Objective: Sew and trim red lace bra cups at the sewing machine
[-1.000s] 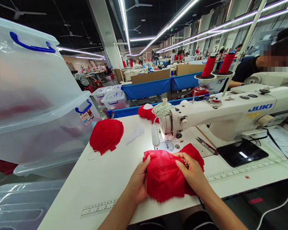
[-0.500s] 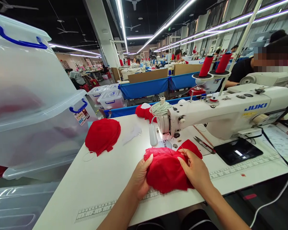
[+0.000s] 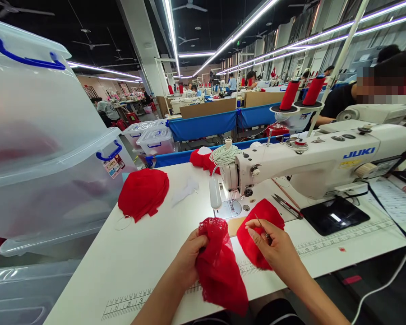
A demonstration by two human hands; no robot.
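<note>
My left hand (image 3: 191, 255) is closed on the upper edge of a red fabric piece (image 3: 221, 275), lacy at the top, that hangs down over the table's front edge. My right hand (image 3: 269, 241) is closed round a small, thin, pointed metal tool (image 3: 258, 220); its kind is mostly hidden by the fingers. Beneath that hand lies a second red fabric piece (image 3: 248, 243), flat on the table in front of the sewing machine (image 3: 307, 158). The machine's lit needle area stands just beyond both hands, with a metal plate (image 3: 228, 209) under it.
A red fabric stack (image 3: 144, 194) lies on the left, near a white scrap (image 3: 186, 190). More red fabric (image 3: 201, 159) sits behind the machine head. Scissors (image 3: 287, 206) and a black panel (image 3: 334, 215) lie on the right. Clear plastic bins (image 3: 54, 189) rise at left; a co-worker (image 3: 341, 99) sits at right.
My left hand has drawn its red fabric leftward and down, off the other piece, which now shows more fully. My right hand has let go of that fabric and stays over the lower piece.
</note>
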